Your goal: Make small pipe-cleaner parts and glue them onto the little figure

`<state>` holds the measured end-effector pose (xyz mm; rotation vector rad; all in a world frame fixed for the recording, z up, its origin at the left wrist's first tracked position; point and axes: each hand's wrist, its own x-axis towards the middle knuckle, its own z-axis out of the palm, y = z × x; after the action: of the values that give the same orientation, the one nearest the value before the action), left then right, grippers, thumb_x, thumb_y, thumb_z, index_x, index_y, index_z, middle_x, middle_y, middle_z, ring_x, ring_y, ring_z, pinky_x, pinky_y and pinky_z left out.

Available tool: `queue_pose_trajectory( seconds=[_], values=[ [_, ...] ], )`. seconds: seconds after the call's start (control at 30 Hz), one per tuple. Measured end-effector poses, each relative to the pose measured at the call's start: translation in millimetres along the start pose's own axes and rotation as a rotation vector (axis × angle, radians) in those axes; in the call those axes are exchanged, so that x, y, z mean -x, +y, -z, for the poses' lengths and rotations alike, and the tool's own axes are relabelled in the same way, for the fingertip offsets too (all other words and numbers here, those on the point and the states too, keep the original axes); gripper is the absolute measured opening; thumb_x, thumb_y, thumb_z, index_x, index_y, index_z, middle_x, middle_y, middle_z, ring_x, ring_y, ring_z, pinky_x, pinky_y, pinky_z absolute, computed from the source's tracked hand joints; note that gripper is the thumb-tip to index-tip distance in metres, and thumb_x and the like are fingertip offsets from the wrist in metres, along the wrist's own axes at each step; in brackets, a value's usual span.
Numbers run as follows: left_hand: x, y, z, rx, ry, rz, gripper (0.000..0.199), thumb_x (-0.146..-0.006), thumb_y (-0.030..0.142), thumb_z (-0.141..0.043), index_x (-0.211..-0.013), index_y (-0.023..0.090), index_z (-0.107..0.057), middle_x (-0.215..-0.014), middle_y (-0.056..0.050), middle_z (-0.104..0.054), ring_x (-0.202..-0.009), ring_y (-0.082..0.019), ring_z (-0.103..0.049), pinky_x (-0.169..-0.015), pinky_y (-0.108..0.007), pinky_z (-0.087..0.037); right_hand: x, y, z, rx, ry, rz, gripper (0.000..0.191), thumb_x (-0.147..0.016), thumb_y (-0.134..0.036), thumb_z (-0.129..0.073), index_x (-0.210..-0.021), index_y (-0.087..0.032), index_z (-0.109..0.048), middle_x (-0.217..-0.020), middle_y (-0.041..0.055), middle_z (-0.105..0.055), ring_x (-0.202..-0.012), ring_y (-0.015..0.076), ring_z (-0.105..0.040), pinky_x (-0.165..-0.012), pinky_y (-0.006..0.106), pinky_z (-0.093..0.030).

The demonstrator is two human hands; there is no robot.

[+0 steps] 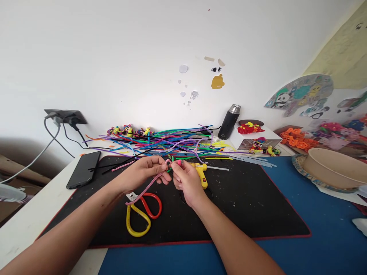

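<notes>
Both hands meet over the black mat (243,206). My left hand (147,172) pinches a pink pipe cleaner (146,188), whose long tail hangs down to the left over the scissors (138,233). Its upper end curls at the fingertips, close against a small piece with green pipe cleaner bits (172,158). My right hand (187,181) is closed on that piece, and a bright pink-red bit shows above its thumb. Fingers cover most of the piece. Just behind my right hand lies a yellow glue gun (204,179) with a glue stick in it.
Many coloured pipe cleaners (160,139) are heaped along the wall, with small figures (129,130) behind. A phone (84,170) lies left. A black thermos (228,124) leans near a white box (239,139). Glue sticks (255,159) and a bowl (332,168) are at right.
</notes>
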<state>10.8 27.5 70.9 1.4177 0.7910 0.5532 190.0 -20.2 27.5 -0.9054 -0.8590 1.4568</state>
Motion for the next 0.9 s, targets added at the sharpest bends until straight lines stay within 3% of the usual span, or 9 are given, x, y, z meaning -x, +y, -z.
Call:
queue_pose_trajectory(
  seconds=[0.13, 0.37, 0.47, 0.73, 0.9],
  values=[
    [0.8, 0.5, -2.6, -0.034, -0.009, 0.02, 0.044, -0.091, 0.06, -0.075, -0.091, 0.018, -0.065, -0.088, -0.009, -0.082, -0.081, -0.022, -0.076, -0.075, -0.032, -0.053, -0.9, -0.7, -0.4, 0.016, 0.034, 0.007, 0.04, -0.081, -0.054, -0.08, -0.084, -0.021, -0.057, -0.056, -0.0115, -0.037, -0.044, 0.0048, -0.025, -0.042, 0.02, -0.017],
    [1.6, 1.2, 3.8, -0.196, -0.068, -0.036, 0.041, -0.094, 0.058, -0.072, -0.099, 0.018, -0.073, -0.101, -0.008, -0.079, -0.099, -0.024, -0.071, -0.091, -0.035, -0.051, -3.6, 5.0, 3.3, 0.105, 0.028, 0.077, 0.034, -0.086, -0.051, -0.074, -0.088, -0.021, -0.059, -0.055, -0.0111, -0.038, -0.044, 0.0067, -0.026, -0.042, 0.022, -0.019],
    [3.1, 4.2, 6.9, -0.201, -0.01, -0.09, 0.039, -0.096, 0.056, -0.071, -0.106, 0.019, -0.073, -0.098, -0.005, -0.074, -0.096, -0.021, -0.067, -0.091, -0.033, -0.05, -3.4, 5.8, 4.7, 0.166, 0.034, 0.101, 0.035, -0.086, -0.053, -0.073, -0.087, -0.022, -0.058, -0.057, -0.0104, -0.038, -0.045, 0.0074, -0.027, -0.043, 0.023, -0.02],
    [4.7, 10.4, 2.1, -0.325, 0.089, -0.134, 0.044, -0.094, 0.062, -0.068, -0.089, 0.019, -0.072, -0.084, -0.004, -0.071, -0.082, -0.02, -0.063, -0.08, -0.032, -0.05, 1.6, 4.8, 1.9, 0.297, 0.024, 0.134, 0.036, -0.088, -0.055, -0.073, -0.084, -0.022, -0.059, -0.06, -0.0075, -0.04, -0.05, 0.01, -0.031, -0.046, 0.024, -0.023],
    [3.1, 7.5, 0.6, -0.299, 0.15, -0.15, 0.043, -0.092, 0.061, -0.071, -0.086, 0.019, -0.071, -0.079, -0.003, -0.071, -0.077, -0.019, -0.062, -0.077, -0.031, -0.049, 0.6, 7.2, 2.5, 0.256, 0.011, 0.132, 0.038, -0.089, -0.058, -0.073, -0.087, -0.022, -0.062, -0.061, -0.0078, -0.04, -0.05, 0.0096, -0.029, -0.045, 0.025, -0.023]
  ],
)
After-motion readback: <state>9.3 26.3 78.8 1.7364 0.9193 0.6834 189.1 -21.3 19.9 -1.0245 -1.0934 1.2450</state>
